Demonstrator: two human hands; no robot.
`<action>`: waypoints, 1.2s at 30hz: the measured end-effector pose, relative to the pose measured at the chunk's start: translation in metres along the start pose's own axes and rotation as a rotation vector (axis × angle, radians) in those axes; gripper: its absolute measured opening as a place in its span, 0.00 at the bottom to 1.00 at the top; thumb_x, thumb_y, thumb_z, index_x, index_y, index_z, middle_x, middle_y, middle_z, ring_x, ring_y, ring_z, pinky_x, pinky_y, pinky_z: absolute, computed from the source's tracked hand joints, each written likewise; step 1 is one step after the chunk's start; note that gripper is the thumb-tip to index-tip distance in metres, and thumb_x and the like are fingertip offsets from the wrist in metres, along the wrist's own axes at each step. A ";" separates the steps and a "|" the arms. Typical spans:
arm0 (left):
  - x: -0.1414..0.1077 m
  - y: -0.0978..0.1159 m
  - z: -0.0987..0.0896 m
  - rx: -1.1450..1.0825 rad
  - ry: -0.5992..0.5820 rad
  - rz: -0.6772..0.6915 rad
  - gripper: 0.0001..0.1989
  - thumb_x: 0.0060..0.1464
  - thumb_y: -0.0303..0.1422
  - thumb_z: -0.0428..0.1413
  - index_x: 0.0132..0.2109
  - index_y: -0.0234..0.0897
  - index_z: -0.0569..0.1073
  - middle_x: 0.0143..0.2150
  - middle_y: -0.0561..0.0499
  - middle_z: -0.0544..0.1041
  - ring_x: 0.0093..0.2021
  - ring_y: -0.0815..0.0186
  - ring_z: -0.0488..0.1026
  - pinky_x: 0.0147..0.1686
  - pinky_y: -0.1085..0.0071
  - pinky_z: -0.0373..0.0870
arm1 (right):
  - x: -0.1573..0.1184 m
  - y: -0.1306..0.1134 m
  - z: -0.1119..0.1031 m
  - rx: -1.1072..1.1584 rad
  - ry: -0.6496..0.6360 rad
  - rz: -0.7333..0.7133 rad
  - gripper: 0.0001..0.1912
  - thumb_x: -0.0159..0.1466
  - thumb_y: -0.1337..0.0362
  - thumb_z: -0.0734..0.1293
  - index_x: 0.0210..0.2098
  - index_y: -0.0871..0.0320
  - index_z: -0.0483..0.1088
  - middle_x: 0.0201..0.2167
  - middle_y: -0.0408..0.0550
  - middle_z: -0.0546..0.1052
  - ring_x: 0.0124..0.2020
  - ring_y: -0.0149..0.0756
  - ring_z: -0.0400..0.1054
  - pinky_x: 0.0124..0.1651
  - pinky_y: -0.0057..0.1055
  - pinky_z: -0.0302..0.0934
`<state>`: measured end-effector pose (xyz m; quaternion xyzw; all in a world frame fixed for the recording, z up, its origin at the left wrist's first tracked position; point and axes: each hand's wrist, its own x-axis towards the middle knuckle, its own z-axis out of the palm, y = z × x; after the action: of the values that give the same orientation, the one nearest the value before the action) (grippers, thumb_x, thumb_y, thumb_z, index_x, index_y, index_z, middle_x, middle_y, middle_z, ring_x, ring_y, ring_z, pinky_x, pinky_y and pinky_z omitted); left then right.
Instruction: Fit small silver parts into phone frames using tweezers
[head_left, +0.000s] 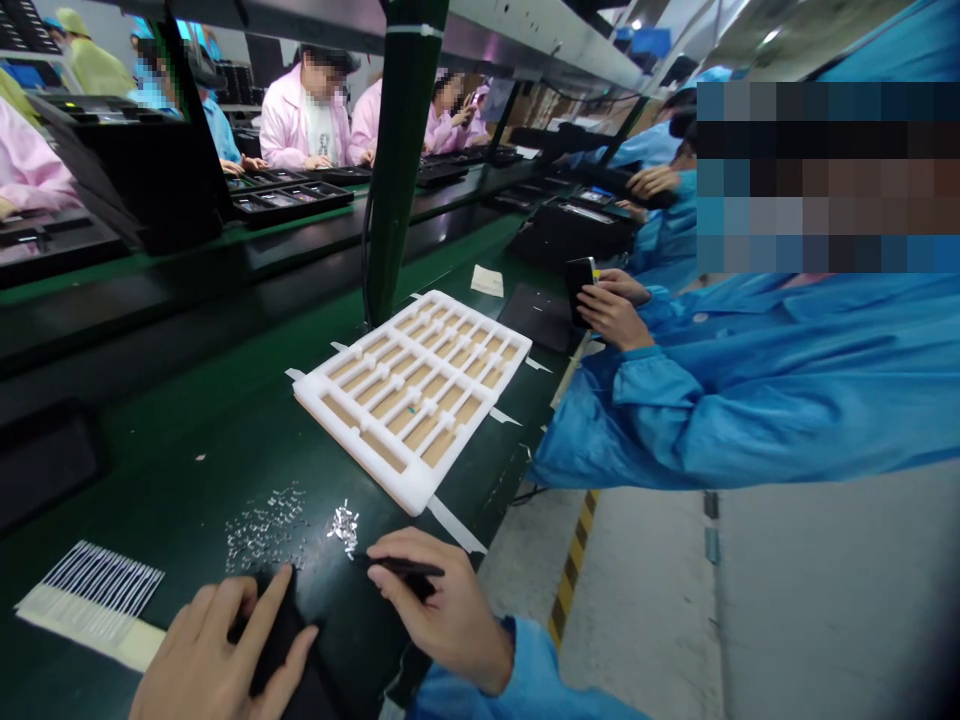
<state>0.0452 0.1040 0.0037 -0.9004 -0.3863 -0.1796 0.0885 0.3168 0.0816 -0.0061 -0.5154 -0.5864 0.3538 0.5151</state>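
My left hand point(225, 650) is low in the view, fingers apart, over a dark shape that it partly hides. Its index fingertip reaches the near edge of a scatter of tiny metal pieces point(262, 525) on the green tabletop. My right hand point(446, 600) pinches dark tweezers point(409, 567), their tip beside a small heap of shiny metal pieces point(343, 527). Left of my left hand lies a strip of cream tape point(90, 625) with a row of thin silver pieces point(105, 575) along it.
A white slotted tray point(420, 480) with tan slots lies ahead, with white tape strips point(456, 525) around it. A green post point(401, 150) rises behind. At right, a co-worker in a blue coat point(750, 380) holds a dark phone-like device point(580, 290). People in pink work across the line.
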 end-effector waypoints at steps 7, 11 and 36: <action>0.005 0.003 -0.003 -0.021 0.015 0.004 0.21 0.72 0.45 0.53 0.62 0.37 0.77 0.40 0.46 0.73 0.35 0.62 0.73 0.33 0.67 0.68 | 0.000 0.000 0.001 0.050 -0.020 0.049 0.07 0.71 0.63 0.73 0.42 0.58 0.84 0.37 0.54 0.85 0.32 0.38 0.81 0.37 0.30 0.78; 0.012 0.003 -0.006 -0.009 0.030 0.045 0.19 0.71 0.40 0.53 0.61 0.37 0.77 0.41 0.45 0.73 0.34 0.62 0.73 0.32 0.67 0.70 | 0.009 -0.003 0.016 0.221 -0.053 0.244 0.10 0.69 0.58 0.74 0.41 0.60 0.83 0.32 0.50 0.82 0.26 0.36 0.79 0.31 0.29 0.76; 0.021 0.007 -0.007 -0.008 -0.039 0.045 0.21 0.67 0.36 0.54 0.63 0.42 0.78 0.44 0.44 0.73 0.38 0.59 0.74 0.35 0.64 0.72 | 0.004 0.002 0.002 -0.008 0.042 -0.010 0.06 0.70 0.67 0.72 0.42 0.58 0.83 0.37 0.53 0.85 0.36 0.39 0.83 0.41 0.30 0.79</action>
<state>0.0616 0.1116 0.0183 -0.9125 -0.3668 -0.1615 0.0813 0.3155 0.0859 -0.0074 -0.5219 -0.5794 0.3379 0.5270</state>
